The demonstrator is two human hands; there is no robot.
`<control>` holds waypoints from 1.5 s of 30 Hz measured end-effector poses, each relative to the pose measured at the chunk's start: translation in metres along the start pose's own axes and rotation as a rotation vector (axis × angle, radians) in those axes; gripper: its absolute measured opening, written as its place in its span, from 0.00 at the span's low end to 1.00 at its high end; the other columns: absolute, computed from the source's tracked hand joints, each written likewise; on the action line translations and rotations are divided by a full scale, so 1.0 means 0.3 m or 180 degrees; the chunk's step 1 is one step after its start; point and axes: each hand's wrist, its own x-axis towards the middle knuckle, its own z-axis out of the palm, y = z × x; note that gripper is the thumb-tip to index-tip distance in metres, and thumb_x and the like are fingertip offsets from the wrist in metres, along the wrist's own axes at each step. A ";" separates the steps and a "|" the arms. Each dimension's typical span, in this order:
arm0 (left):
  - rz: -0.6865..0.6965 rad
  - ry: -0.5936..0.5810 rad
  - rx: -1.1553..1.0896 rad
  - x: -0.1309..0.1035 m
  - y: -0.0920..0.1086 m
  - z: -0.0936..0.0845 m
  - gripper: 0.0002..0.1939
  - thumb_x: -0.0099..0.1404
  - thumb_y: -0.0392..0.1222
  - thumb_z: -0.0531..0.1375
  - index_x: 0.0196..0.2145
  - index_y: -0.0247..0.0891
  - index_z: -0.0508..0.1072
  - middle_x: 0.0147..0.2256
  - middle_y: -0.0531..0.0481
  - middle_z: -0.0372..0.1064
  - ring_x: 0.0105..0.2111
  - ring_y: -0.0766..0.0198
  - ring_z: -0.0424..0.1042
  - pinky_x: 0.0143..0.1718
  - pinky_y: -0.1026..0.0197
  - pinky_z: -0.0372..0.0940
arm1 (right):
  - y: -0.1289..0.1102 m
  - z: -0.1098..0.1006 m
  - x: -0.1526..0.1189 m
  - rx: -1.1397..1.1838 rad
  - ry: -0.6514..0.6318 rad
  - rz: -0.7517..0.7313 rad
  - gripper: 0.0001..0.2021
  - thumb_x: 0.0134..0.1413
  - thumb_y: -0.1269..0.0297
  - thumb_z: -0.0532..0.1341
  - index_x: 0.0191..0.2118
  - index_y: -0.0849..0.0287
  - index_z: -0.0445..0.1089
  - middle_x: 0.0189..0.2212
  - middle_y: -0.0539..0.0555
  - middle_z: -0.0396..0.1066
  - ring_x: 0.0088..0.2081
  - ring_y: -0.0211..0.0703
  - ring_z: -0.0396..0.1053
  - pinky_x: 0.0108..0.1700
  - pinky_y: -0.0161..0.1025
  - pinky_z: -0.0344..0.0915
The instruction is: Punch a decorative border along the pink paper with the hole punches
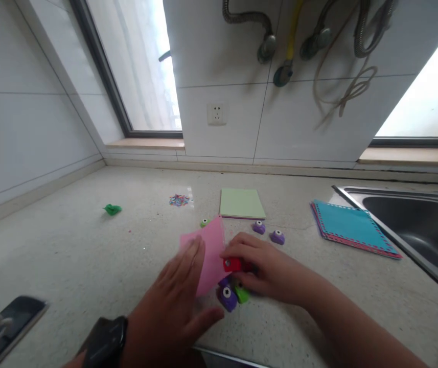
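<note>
A sheet of pink paper (211, 258) lies at a slant in front of me. My left hand (182, 278) rests on its left part, fingers stretched and flat, thumb apart; a dark watch is on that wrist. At the paper's right edge, my right hand (255, 260) is closed around a small red paper punch (233, 264), its far end hidden by the fingers. Just below, partly covered by the paper and hand, sit a purple punch (227, 297) with a round white top and a green punch (241, 293). Another green punch (204, 223) shows behind the paper.
Two purple punches (277, 236) stand beyond my right hand. Behind is a pale green paper stack (241, 203); left of it, a pile of colourful bits (179, 200). Blue and red envelopes (351, 225) lie by the sink (425, 225). A phone (12, 327) lies near left.
</note>
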 end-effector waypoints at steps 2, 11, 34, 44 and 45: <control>0.0078 -0.0352 0.0120 -0.072 -0.002 0.037 0.49 0.69 0.62 0.53 0.72 0.35 0.30 0.70 0.34 0.46 0.68 0.47 0.49 0.63 0.44 0.56 | -0.021 -0.004 0.001 -0.0038 -0.0246 -0.0012 0.20 0.55 0.76 0.62 0.53 0.54 0.70 0.46 0.55 0.69 0.46 0.43 0.69 0.50 0.41 0.67; -0.0134 -0.0732 0.0172 -0.127 -0.021 0.075 0.49 0.68 0.67 0.50 0.72 0.33 0.36 0.71 0.36 0.39 0.70 0.47 0.41 0.68 0.42 0.47 | 0.094 -0.190 -0.088 -0.0543 0.0551 0.0401 0.13 0.58 0.66 0.62 0.49 0.56 0.72 0.41 0.56 0.72 0.39 0.43 0.71 0.42 0.41 0.68; -0.0143 -0.0050 -0.1494 -0.128 0.070 -0.166 0.13 0.73 0.38 0.52 0.51 0.42 0.74 0.46 0.47 0.77 0.44 0.59 0.76 0.47 0.55 0.70 | 0.069 -0.047 -0.388 -0.1443 0.0703 0.2405 0.16 0.59 0.54 0.61 0.48 0.57 0.73 0.40 0.59 0.76 0.37 0.50 0.73 0.38 0.45 0.68; -0.1446 -0.0474 -0.3419 -0.125 0.226 -0.328 0.18 0.72 0.53 0.54 0.38 0.38 0.77 0.32 0.50 0.72 0.30 0.64 0.65 0.30 0.64 0.61 | -0.197 -0.025 -0.348 0.0122 0.2139 0.1899 0.16 0.62 0.53 0.61 0.48 0.58 0.72 0.41 0.59 0.75 0.40 0.48 0.73 0.40 0.46 0.70; -0.1457 -0.0602 -0.3573 -0.126 0.237 -0.330 0.18 0.71 0.54 0.56 0.38 0.37 0.77 0.32 0.50 0.72 0.30 0.64 0.65 0.30 0.64 0.60 | -0.247 -0.023 -0.338 0.0605 0.2138 0.1679 0.14 0.62 0.54 0.61 0.45 0.58 0.73 0.39 0.58 0.76 0.39 0.47 0.73 0.39 0.44 0.71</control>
